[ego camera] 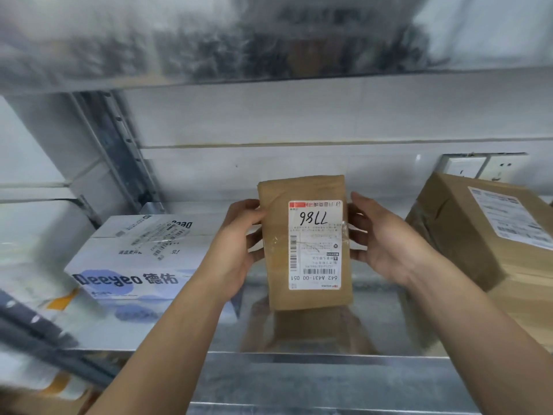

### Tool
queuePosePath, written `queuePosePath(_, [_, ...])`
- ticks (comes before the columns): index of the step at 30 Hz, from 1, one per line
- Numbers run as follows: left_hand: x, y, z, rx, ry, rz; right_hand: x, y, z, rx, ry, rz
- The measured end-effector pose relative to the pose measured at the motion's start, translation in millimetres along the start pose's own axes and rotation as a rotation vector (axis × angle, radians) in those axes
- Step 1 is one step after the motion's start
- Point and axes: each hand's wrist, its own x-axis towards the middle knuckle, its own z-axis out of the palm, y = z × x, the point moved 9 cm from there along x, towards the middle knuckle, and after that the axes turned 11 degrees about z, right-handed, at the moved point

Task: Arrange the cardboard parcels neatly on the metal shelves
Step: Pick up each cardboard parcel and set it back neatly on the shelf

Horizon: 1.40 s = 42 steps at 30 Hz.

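Head view. Small brown parcel is held upright between both hands over the metal shelf, label facing out and upside down.

Left hand: fingers curl on the parcel's left edge. Right hand: thumb and fingers clasp the right edge.

The parcel sits directly between the two sets of fingertips. Its lower end hangs below them, at or just above the shelf; contact can't be resolved.

Judgement: light, cardboard fairly stiff, taped face slick. Best held by the long side edges, mid-height.

White Deeyeo box lies outside the left fingers, and a larger cardboard parcel outside the right.
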Motion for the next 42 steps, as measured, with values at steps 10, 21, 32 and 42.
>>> queuePosePath(10, [-3.4,11.8,11.5,0.054,0.030,-0.123,-13.0,-14.4,-10.5,0.007,0.099,-0.015])
queuePosePath(21, [-4.8,13.4,31.3,0.215,-0.046,-0.154,-14.2,-17.0,0.8,-0.230,0.056,-0.012])
queuePosePath(32, [-2.3,10.3,27.0,0.245,-0.054,-0.172,-8.0,-16.2,3.6,-0.246,0.021,-0.004])
queuePosePath(42, [-2.1,14.3,28.4,0.310,-0.036,-0.126,-7.5,-19.2,3.5,-0.304,0.050,-0.029])
